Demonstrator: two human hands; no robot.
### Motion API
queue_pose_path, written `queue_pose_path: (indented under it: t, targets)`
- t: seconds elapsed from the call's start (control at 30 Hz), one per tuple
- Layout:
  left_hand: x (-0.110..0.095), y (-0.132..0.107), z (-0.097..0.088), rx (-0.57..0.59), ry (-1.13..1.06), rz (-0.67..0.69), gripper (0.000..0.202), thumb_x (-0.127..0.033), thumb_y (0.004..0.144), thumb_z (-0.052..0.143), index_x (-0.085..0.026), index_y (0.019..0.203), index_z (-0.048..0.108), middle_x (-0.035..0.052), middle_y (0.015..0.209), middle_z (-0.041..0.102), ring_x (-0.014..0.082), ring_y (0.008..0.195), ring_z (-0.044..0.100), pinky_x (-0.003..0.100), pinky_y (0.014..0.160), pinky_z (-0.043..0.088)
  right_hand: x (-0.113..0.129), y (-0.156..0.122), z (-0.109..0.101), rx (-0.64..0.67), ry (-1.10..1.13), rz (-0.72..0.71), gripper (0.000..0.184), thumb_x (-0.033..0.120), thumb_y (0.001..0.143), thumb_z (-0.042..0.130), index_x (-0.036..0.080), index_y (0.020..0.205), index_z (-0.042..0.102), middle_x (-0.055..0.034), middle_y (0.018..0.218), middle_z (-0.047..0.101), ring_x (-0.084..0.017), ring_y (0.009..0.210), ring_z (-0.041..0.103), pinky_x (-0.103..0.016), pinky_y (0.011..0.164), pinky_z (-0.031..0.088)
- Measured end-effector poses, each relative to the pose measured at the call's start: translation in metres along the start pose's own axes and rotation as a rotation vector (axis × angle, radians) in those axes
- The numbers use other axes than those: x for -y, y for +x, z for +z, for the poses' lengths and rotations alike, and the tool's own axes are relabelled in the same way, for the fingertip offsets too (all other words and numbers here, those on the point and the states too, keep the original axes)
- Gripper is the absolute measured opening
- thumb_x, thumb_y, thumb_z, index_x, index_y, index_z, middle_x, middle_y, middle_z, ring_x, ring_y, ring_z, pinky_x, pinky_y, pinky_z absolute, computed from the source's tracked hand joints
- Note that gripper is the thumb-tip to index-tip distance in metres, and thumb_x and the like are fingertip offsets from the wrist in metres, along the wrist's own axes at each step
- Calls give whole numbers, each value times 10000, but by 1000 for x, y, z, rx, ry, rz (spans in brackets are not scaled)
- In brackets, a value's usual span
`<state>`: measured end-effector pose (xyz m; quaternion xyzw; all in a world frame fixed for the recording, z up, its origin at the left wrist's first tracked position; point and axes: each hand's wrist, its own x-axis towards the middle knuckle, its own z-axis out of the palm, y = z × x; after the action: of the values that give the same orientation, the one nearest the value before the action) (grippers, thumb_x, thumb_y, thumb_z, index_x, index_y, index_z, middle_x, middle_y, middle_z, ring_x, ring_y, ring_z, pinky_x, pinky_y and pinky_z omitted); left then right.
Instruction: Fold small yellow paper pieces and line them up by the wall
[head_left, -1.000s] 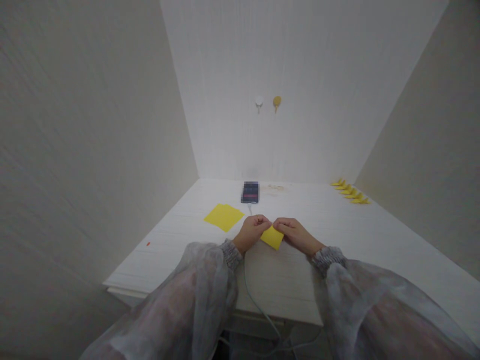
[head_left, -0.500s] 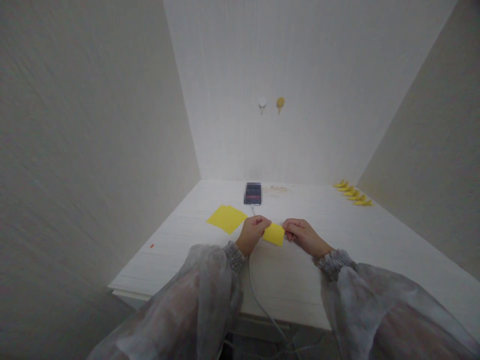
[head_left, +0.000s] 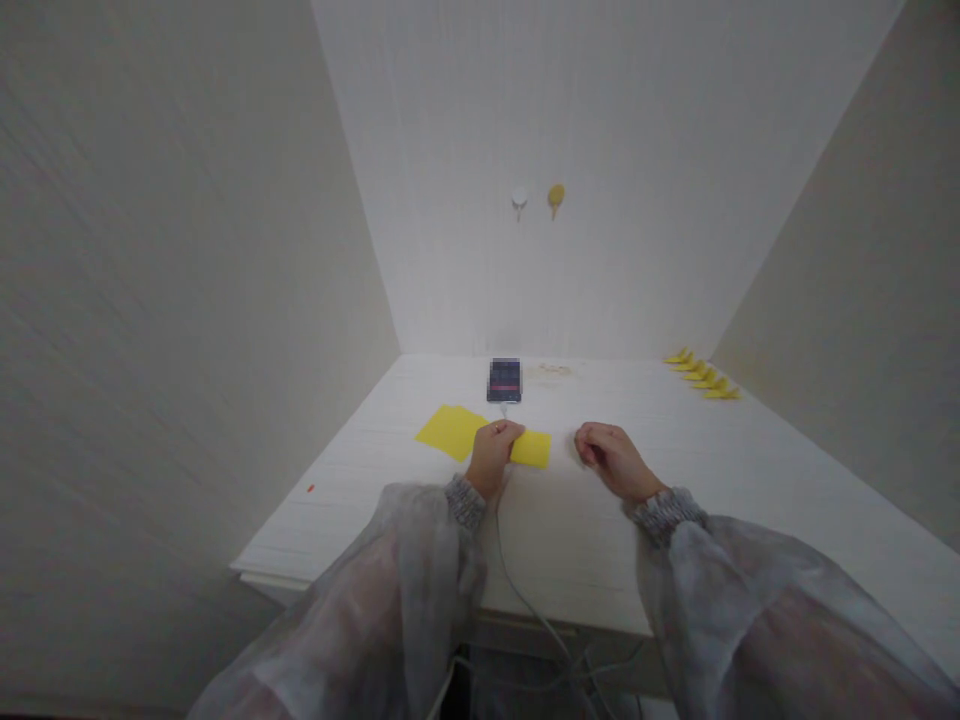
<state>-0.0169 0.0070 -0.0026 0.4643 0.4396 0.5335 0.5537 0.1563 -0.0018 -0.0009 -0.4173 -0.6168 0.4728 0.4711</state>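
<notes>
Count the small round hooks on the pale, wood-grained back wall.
2. The small white round hook is on the left; the small mustard-yellow round hook is beside it on the right. None appears hidden in this view.

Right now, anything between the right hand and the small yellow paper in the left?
Nothing visible: the right hand is apart from the small yellow paper's free edge, with white tabletop showing between. The left hand grips the opposite end.

Yellow paper point(head_left: 532, 450) is just a small rectangle, pinched at its nine o'clock end. Sits around five o'clock from mid-view.
</notes>
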Motion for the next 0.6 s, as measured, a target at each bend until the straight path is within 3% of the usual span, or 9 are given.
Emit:
queue_pose_path:
  t: [0.1,0.17,0.23,0.37,0.6]
  targets:
    - [-1,1,0,-9,6,-3,221,-288,600,554,-148,492,422,-75,386,306,38,376,252,198,393,180,5,-1,3,11,-32,-39,146,314,679,548,187,751,547,29,602,478,-104,543,438,-237,523,365]
    - [-1,2,3,-9,15,-11,225,-286,603,555,-151,491,414,-81,363,298,36,359,241,201,387,174,9,-3,6,102,-176,-167,455,292,557,683,207,976,529,-20,857,516,-144,751,483,-280,676,405]
    - [-1,3,5,-6,28,-21,231,-291,607,556,-154,494,408,-85,348,295,36,345,238,203,381,172,12,-3,8,197,-348,-312,650,292,502,730,224,1096,476,-60,1029,464,-191,937,444,-334,804,385]
    - [1,5,6,18,61,-18,259,-316,629,548,-157,490,397,-85,338,312,35,328,245,204,375,176,13,-3,8,189,-512,-445,601,298,606,674,219,1150,430,-88,1096,427,-210,1045,393,-385,911,326]
    - [1,5,3,77,122,13,281,-367,642,555,-150,510,436,-76,337,347,44,340,291,201,388,204,6,-3,7,195,-495,-456,454,273,698,595,211,1125,454,-81,1067,494,-190,1003,458,-362,871,383]
